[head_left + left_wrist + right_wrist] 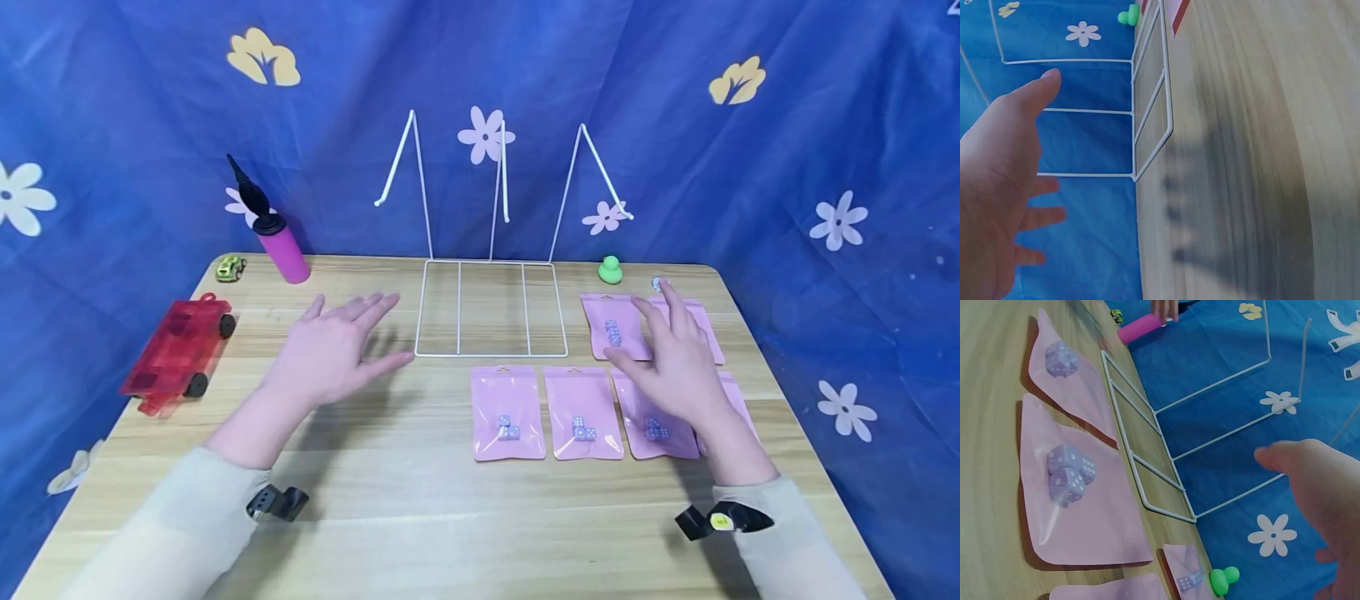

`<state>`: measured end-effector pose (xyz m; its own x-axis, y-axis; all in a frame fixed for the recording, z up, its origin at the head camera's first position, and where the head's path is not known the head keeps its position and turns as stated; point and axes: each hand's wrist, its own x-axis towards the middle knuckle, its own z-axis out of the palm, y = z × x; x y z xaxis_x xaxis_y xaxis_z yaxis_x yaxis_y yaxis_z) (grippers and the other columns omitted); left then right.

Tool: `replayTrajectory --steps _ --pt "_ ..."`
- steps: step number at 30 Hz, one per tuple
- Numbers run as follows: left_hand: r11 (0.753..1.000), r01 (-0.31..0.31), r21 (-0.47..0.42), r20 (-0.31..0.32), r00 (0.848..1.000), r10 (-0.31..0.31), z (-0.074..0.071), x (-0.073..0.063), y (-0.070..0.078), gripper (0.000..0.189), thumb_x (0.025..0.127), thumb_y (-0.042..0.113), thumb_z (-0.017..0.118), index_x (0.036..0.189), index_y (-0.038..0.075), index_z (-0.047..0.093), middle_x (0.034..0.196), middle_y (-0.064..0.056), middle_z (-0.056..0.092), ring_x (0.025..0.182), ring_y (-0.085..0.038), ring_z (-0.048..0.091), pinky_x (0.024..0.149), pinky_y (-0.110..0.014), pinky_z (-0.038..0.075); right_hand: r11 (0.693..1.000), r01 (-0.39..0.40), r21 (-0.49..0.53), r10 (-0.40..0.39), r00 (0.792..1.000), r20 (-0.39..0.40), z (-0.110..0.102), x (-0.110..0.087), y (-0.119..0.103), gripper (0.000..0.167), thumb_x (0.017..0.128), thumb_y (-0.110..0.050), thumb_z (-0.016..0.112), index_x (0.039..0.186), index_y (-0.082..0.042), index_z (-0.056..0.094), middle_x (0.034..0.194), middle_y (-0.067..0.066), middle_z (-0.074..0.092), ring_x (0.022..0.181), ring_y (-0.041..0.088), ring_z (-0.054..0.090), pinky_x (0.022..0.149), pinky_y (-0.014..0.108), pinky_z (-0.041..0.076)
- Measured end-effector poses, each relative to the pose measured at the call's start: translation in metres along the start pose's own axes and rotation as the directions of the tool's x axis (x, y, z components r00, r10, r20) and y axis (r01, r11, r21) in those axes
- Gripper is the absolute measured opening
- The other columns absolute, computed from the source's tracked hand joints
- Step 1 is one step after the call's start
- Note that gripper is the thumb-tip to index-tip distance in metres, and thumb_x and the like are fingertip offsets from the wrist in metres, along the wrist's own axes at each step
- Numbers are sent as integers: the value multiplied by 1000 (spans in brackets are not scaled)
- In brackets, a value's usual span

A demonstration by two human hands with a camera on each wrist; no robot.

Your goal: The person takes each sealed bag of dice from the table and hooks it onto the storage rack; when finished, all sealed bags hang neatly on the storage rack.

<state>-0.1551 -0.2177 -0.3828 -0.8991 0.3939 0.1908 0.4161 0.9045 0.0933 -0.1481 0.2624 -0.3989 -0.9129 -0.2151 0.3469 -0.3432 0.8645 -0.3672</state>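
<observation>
My left hand (330,346) is held over the table left of a white wire rack (491,356), its fingers spread and nothing in them. My right hand (678,362) hovers with parted fingers above several pink pouches at the right and partly covers them. Each uncovered pouch has a window showing small purple dice. Two pouches in the front row, a left one (507,387) and a middle one (583,387), lie in full view. One back-row pouch (615,310) lies beside the rack. The rack's three hooked prongs rise at the back.
At the left lie a red see-through toy car chassis (168,342) and a small green toy car (230,268). A magenta hand pump (285,254) with a black nozzle stands near the back edge. A green duck (611,270) sits at the back right. Blue flowered cloth surrounds the table.
</observation>
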Motion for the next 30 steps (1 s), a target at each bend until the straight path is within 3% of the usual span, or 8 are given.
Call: replayTrajectory --steps 3,6,12,15,18,21,24,30 --pt "999 -5 -32 -22 1000 4 4 3 2 80 93 71 66 150 15 61 135 -16 71 113 -41 71 90 -66 57 996 -17 87 20 1000 -25 1 2 7 74 92 -38 82 152 -8 52 172 18 22 144 55 39 107 80 35" --pt "998 -4 -70 -25 1000 2 10 6 3 71 95 68 66 144 17 67 126 -14 75 101 -41 75 70 -59 61 983 -44 177 50 998 -27 1 5 13 69 92 -31 83 149 -6 54 169 20 26 143 55 41 109 77 38" --pt "983 -44 -178 -47 998 36 21 13 4 68 93 62 74 144 17 68 139 -9 70 123 -37 68 99 -59 56 933 -86 350 86 996 16 0 8 22 66 94 -19 83 150 0 53 158 24 43 136 51 50 105 72 46" --pt "972 -92 -217 -72 994 78 27 16 4 64 92 56 79 141 15 70 143 -10 67 128 -37 65 106 -58 53 906 -110 410 104 994 37 1 10 29 64 95 -15 82 150 -1 53 153 22 52 129 49 58 102 70 51" --pt "957 -146 -252 -99 987 125 35 18 4 58 91 50 82 136 14 74 145 -12 65 130 -38 63 109 -56 51 879 -137 456 125 991 56 1 12 35 60 95 -11 81 149 -1 56 150 21 56 126 48 62 102 60 55" --pt "942 -178 -283 -118 982 150 43 20 4 51 90 44 85 131 14 77 145 -13 64 131 -39 62 111 -56 49 845 -180 504 155 984 91 0 13 40 55 96 -9 79 146 0 58 150 21 55 126 48 62 98 35 60" --pt "936 -192 -295 -120 979 163 51 22 2 48 90 41 86 128 12 78 145 -16 64 131 -40 62 112 -55 48 821 -234 521 192 972 134 0 14 45 53 98 -12 78 146 0 59 151 20 55 128 46 62 88 13 55" --pt "929 -232 -289 -118 971 206 67 24 -3 46 92 34 85 127 6 77 141 -21 65 127 -42 64 110 -56 50 792 -323 518 243 945 219 2 18 54 59 100 -24 78 149 -1 56 152 17 54 130 40 61 86 10 53"
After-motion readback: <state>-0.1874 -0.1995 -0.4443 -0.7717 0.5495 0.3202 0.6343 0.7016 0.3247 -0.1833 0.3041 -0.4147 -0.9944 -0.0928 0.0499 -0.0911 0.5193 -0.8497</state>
